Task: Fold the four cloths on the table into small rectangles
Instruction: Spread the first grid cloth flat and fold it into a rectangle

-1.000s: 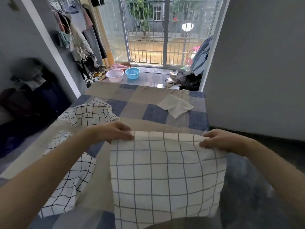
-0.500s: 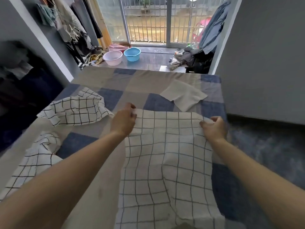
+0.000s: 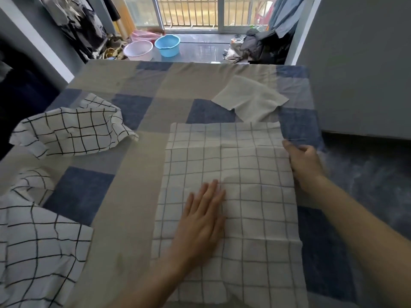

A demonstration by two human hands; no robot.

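Head view gives me the wide table draped in a blue, grey and beige patchwork-check cover (image 3: 142, 156), filling most of the frame; spread flat on its near right part lies the large white cloth with a thin grey grid (image 3: 251, 165), its far edge straight and its near end running out of the bottom of the picture; my left hand (image 3: 203, 215) lies palm down on this cloth, a little left of its middle, fingers straight and close together, pressing on the fabric; my right hand (image 3: 305, 164) sits at the cloth's right edge, toward the far corner, fingers curled at the hem, though I cannot tell whether they truly pinch it or only rest there, as the hand is blurred. At the near left corner of the table a crumpled white cloth with a bold black grid (image 3: 37, 247) lies bunched, well apart from both hands; further back on the left a second crumpled white cloth with a black grid (image 3: 73, 132) stands humped up in loose folds; at the far right a small plain off-white cloth (image 3: 251, 98) lies loosely flat, just beyond the grey-grid cloth's far edge. On the floor past the table stand a round pale pink plastic basin (image 3: 138, 50) and a round blue plastic basin (image 3: 167, 45), side by side.
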